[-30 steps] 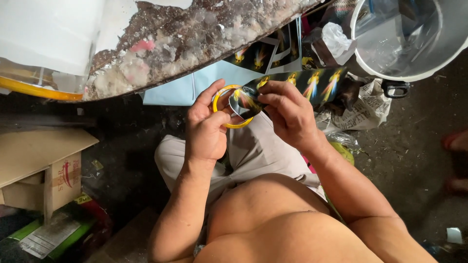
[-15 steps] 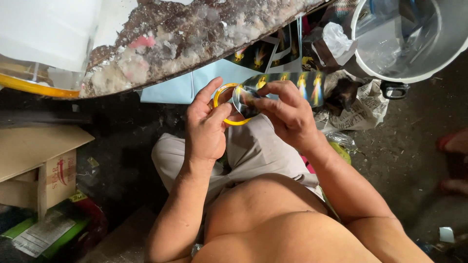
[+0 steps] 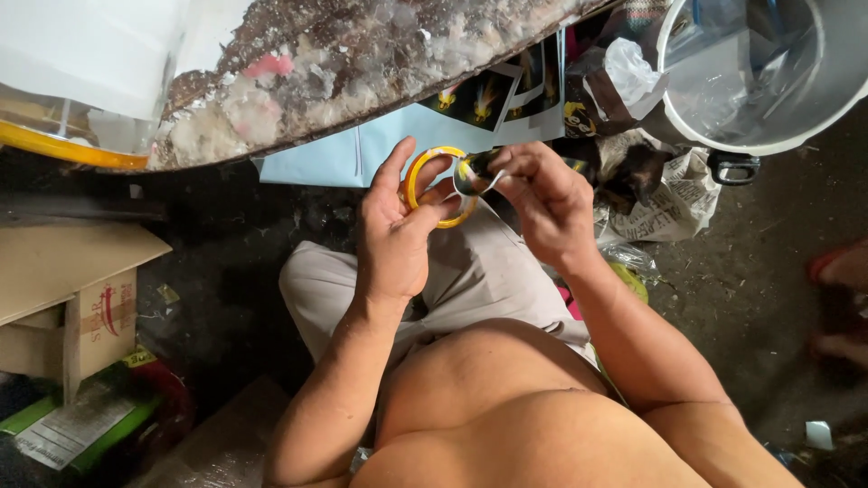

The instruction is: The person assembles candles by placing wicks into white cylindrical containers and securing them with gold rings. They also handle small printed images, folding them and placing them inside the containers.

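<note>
My left hand (image 3: 398,230) holds a yellow tape roll (image 3: 425,172) upright between fingers and thumb, above my lap. My right hand (image 3: 541,201) is pinched on a dark printed paper tube (image 3: 472,172) whose end meets the roll's right side. A short strip of clear tape seems to run between roll and tube, but it is hard to tell. Both hands are close together, over my grey trousers (image 3: 470,271).
A crusted, dirty slab (image 3: 344,72) overhangs at the top. Printed dark sheets (image 3: 506,90) and blue paper (image 3: 325,154) lie under it. A metal pot (image 3: 768,81) stands top right, crumpled newspaper (image 3: 669,203) below it. A cardboard box (image 3: 72,298) sits left.
The long striped tube that reached to the right from my right hand is now mostly hidden; only its end shows at the roll. My left fingers have spread wider.
</note>
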